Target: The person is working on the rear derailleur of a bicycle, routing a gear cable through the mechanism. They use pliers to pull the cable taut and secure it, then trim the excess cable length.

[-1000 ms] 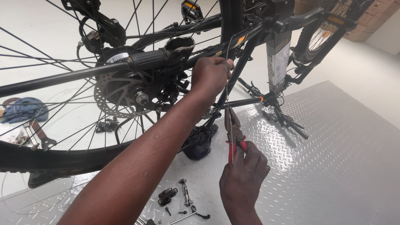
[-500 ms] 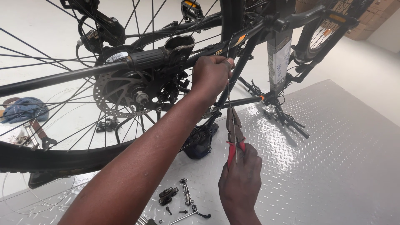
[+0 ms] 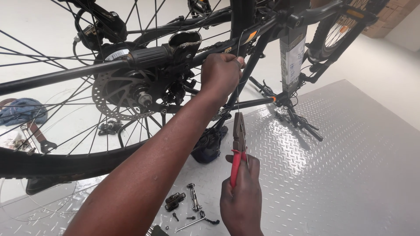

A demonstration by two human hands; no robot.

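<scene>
Head view looks down on a bicycle wheel (image 3: 52,144) with thin steel spokes, a black rubber tyre and a round, perforated metal brake disc (image 3: 114,94) at its hub. Black frame tubes (image 3: 65,74) cross above it, smooth and round, one wrapped in a ribbed rubber sleeve. Underneath lies a silver metal floor plate (image 3: 350,166) with a raised diamond tread, glossy under the light.

A thin wire cable (image 3: 237,94) runs straight down from the frame. The left hand (image 3: 221,74), its arm stretched long across the wheel, is closed in a loose fist with thumb and forefinger pinching the cable near its upper end. The right hand (image 3: 241,196) rises from the bottom edge, wrist bent up, fingers wrapped tight around the red-coated handles of a pair of pliers (image 3: 238,146). The pliers stand nearly upright, their dull steel nose meeting the cable's lower end just below the left hand; whether the nose actually bites the cable is too fine to tell.

On the plate beside the right hand lie small loose parts (image 3: 192,205): dark bolts, a short metal link and a bent rod. A black pedal (image 3: 210,146) hangs behind the pliers. At the far left on the pale floor rest a crumpled blue rag (image 3: 22,111) and a flat spanner (image 3: 39,137).
</scene>
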